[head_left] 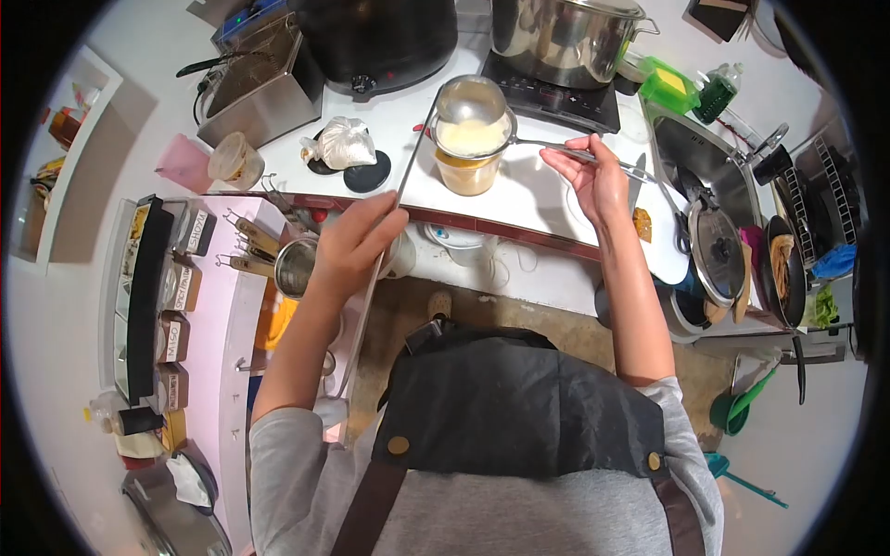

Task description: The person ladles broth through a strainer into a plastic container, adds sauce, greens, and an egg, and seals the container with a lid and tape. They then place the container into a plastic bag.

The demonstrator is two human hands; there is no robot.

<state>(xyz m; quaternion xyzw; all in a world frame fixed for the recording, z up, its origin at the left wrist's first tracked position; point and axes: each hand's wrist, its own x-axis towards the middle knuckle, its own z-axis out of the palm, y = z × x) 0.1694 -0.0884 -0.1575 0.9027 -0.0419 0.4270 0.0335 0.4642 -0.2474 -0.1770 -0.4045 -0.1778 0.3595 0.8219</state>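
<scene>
My left hand (360, 239) is closed around the long thin handle of a metal ladle (471, 96). The ladle's bowl is tilted over a round strainer (513, 130), which sits on top of a clear container (466, 176) at the counter's front edge. Pale yellow liquid shows in the strainer, and yellowish contents show through the container's wall. At the right, my right hand (596, 181) grips the strainer's handle between thumb and fingers, with the fingers fairly straight. The strainer's mesh is mostly hidden by the liquid and the ladle.
Behind stand a large steel pot (561, 42) on an induction cooker (547, 97) and a black cooker (375, 42). A tied plastic bag (345, 144) lies left of the container. At the right are a sink (691, 148), a glass lid (718, 246) and a white cutting board (663, 250).
</scene>
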